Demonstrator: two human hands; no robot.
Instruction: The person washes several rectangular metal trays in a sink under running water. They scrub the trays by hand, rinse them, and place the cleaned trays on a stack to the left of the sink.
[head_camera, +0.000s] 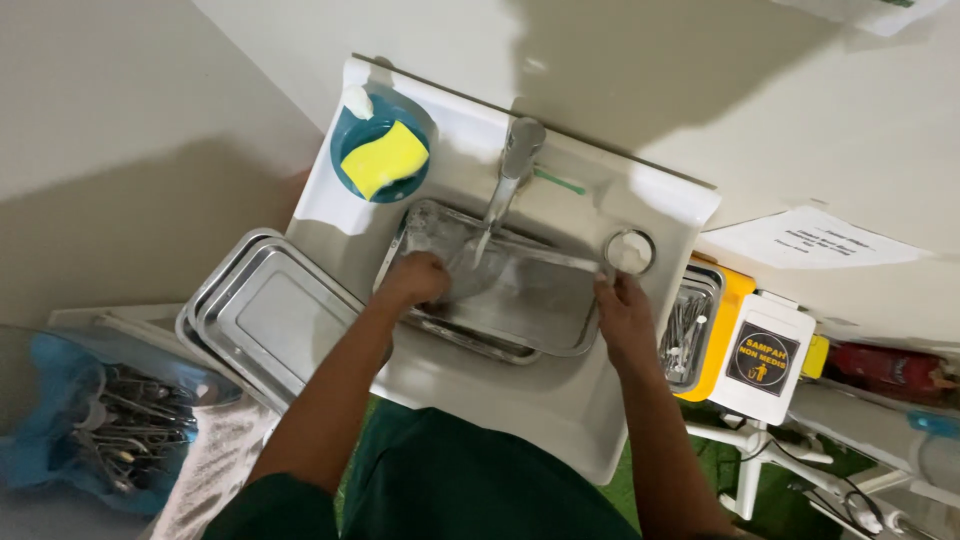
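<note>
Tray (530, 300) of bare metal lies tilted in the white sink (560, 400), under the tap (515, 165), with water running onto it. Nearest the camera, two forearms in dark green sleeves reach in. The left hand (415, 280) is curled shut and pressed on the tray's left end; whether it holds anything cannot be told. The right hand (620, 310) clamps the tray's right edge, fingers over the rim. Left of the sink, stacked trays (270, 320) rest on the counter, and further left a blue-lined bin (60, 400) holds metal instruments (130, 420). Right of the sink, a yellow box (735, 300) carries another tray of instruments, beside a white bin (765, 360). At the sink's back left corner, a blue bowl (350, 165) holds a yellow sponge (385, 158).
</note>
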